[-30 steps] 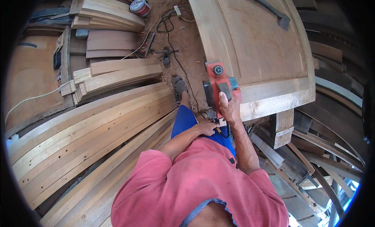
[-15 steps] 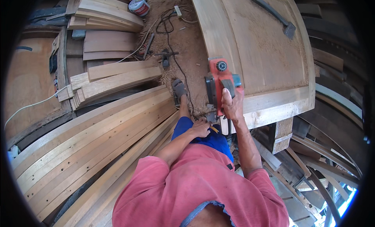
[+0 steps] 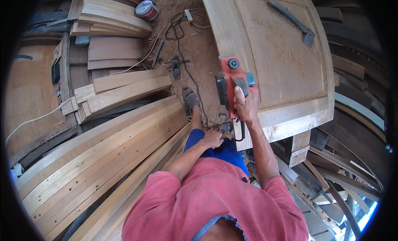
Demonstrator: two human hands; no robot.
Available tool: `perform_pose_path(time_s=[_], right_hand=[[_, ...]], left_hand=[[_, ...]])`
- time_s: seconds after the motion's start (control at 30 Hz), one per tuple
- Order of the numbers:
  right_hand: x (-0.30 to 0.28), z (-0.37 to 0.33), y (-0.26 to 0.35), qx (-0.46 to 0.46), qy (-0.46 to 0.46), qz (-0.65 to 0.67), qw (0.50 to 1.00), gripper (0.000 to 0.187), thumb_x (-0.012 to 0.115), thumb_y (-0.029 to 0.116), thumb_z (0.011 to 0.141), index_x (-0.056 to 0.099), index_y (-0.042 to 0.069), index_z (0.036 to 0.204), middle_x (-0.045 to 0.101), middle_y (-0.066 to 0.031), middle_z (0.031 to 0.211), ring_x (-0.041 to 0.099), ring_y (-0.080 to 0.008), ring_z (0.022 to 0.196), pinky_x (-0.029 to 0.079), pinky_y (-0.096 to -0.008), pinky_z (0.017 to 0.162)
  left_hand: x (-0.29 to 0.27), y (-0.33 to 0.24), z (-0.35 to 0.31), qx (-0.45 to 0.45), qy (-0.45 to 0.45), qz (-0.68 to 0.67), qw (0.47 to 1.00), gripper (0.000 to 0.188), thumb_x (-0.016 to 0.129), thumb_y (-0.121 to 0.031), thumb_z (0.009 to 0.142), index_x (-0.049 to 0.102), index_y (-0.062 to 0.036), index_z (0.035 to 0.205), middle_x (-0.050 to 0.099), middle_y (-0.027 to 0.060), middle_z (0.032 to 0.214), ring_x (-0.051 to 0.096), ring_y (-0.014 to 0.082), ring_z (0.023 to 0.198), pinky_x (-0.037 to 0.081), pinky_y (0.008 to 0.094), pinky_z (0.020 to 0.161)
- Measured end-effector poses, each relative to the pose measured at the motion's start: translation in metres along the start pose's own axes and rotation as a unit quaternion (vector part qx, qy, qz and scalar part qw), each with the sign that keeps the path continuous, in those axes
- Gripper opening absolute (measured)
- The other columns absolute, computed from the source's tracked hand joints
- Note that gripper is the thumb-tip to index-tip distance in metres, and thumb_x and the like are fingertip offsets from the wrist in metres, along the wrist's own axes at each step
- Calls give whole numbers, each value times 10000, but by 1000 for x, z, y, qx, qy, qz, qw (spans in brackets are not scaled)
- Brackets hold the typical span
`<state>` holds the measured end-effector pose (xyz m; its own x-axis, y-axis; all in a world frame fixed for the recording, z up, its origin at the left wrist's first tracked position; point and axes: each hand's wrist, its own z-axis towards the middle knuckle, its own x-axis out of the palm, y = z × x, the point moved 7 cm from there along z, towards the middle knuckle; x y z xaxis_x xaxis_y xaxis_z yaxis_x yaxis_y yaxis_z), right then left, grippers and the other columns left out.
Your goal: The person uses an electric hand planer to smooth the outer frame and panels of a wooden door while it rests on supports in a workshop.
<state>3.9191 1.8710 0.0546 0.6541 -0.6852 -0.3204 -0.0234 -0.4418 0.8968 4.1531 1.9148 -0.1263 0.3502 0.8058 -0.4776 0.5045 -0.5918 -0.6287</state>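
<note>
A red electric planer (image 3: 233,85) with a black knob rests on the pale wooden frame along the left edge of a panelled door (image 3: 286,54). My right hand (image 3: 246,104) is closed round its rear handle, the thumb lying along the top. From the planer's rear a black power cord (image 3: 243,131) loops down toward my left hand (image 3: 212,138). That hand is low in front of my blue shorts, its fingers curled round the cord beside a short yellow piece (image 3: 226,136). The grip is partly hidden.
A dark hammer-like tool (image 3: 292,23) lies on the door among shavings. Long planks (image 3: 99,158) are stacked at left, with shorter boards (image 3: 124,89) beyond. On the dirt floor are a small hand plane (image 3: 176,67), trailing cords, a socket block (image 3: 188,15) and a bucket (image 3: 146,10).
The planer and my right hand have shifted slightly away from me and left along the door's frame. My left hand stays near the same spot, and more of the cord's loop shows.
</note>
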Motion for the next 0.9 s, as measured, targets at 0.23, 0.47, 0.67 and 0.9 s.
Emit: perform_pose_path(time_s=[0.23, 0.47, 0.67, 0.9], right_hand=[[9, 25, 8, 36, 43, -27, 998, 610, 541, 592, 990, 654, -7, 967, 645, -131, 704, 658, -263, 679, 507, -430, 664], [16, 52, 25, -6, 28, -33, 999, 633, 518, 611, 1006, 649, -4, 943, 629, -115, 695, 635, -248, 658, 508, -416, 652], [20, 74, 29, 5, 22, -28, 999, 632, 531, 619, 1004, 644, 2, 927, 620, -86, 683, 635, -206, 634, 504, -389, 608], [24, 92, 64, -19, 11, -9, 1000, 571, 531, 556, 1024, 628, 22, 844, 585, -41, 620, 586, -152, 531, 475, -340, 522]], left_hand=[[-6, 11, 4, 11, -31, -19, 999, 510, 657, -271, 883, 563, -38, 1327, 638, 246, 1261, 577, 436, 1204, 458, 527, 1038], [-34, 11, 2, 10, -60, -46, 997, 552, 659, -265, 860, 559, -35, 1351, 626, 242, 1254, 601, 436, 1167, 462, 529, 1033], [-42, 26, 2, -12, -81, -54, 995, 546, 688, -291, 854, 564, -37, 1321, 623, 240, 1227, 587, 426, 1202, 455, 527, 1042], [-52, 38, 2, -25, -83, -39, 995, 559, 693, -307, 863, 542, -33, 1327, 614, 241, 1219, 579, 427, 1211, 455, 525, 1043]])
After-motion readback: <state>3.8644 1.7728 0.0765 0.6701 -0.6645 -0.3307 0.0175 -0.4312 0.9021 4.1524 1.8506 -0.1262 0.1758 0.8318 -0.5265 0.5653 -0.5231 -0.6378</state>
